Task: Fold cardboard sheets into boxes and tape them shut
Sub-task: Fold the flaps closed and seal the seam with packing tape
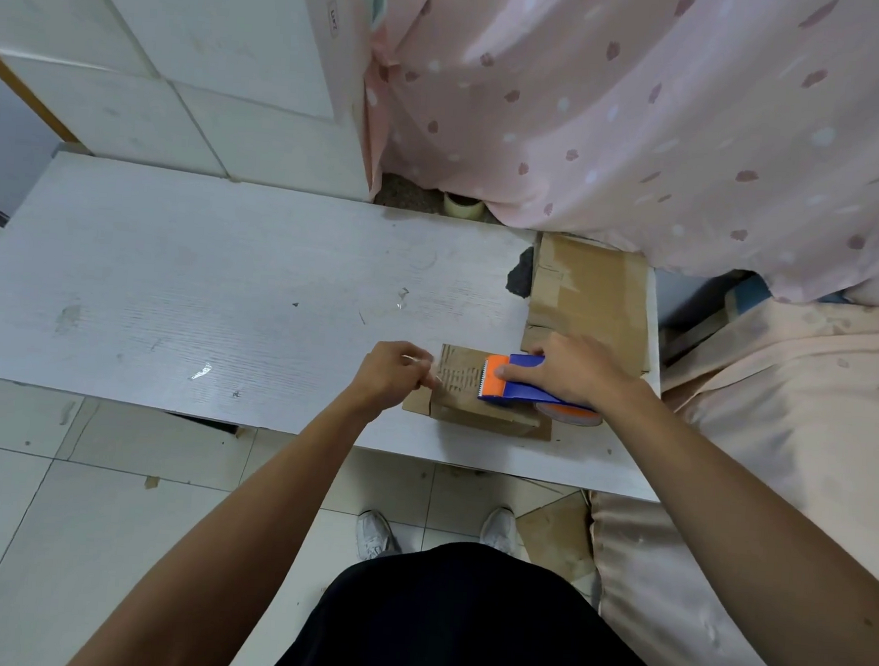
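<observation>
A small brown cardboard box (458,391) is set on the white wood-grain surface (223,294), between the two hands. A blue and orange plastic tape dispenser (514,386) is gripped by the right hand (571,374) and held on the box top. A clear tape strip (424,363) is pinched by the curled fingers of the left hand (393,376) at the box's left edge. Flattened brown cardboard sheets (589,295) are stacked just beyond the right hand.

Matt brown corrugated cardboard box (480,397), glossy blue-and-orange plastic tape dispenser (519,386), pale wood-grain laminate tabletop (198,292) faintly scuffed, soft pink spotted cloth curtain (646,114), smooth pale floor tiles (56,515)
</observation>
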